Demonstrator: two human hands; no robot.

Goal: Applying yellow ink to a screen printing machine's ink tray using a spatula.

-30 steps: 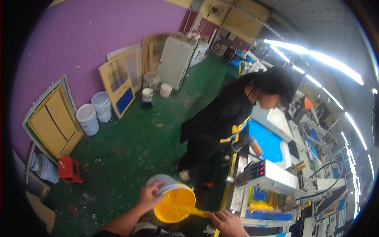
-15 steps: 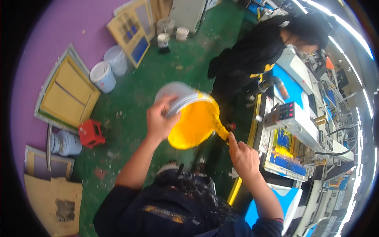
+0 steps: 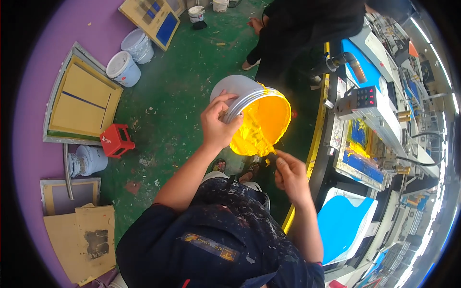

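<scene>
A white plastic bucket (image 3: 235,85) is tipped on its side in front of me, its mouth turned toward me and to the right. Thick yellow paint (image 3: 254,132) coats the inside and gathers along the lower rim. My left hand (image 3: 221,120) is closed on the bucket's left rim, thumb at the mouth and fingers on the outer wall. Just below the mouth, my right hand (image 3: 291,176) grips a paint-covered spatula (image 3: 270,158); its far end meets the paint at the lower lip, and its shape is mostly hidden.
On my right stands a printing machine (image 3: 357,103) with a blue-and-yellow screen (image 3: 362,161). A co-worker in black (image 3: 307,33) bends over ahead. Leftward are a red stool (image 3: 116,140), lidded buckets (image 3: 124,68) and framed screens (image 3: 84,98) against the purple wall.
The bucket has moved right and slightly up in view, its mouth turned more to the right. The spatula has gone from the mouth's right side to its lower lip. The co-worker has shifted.
</scene>
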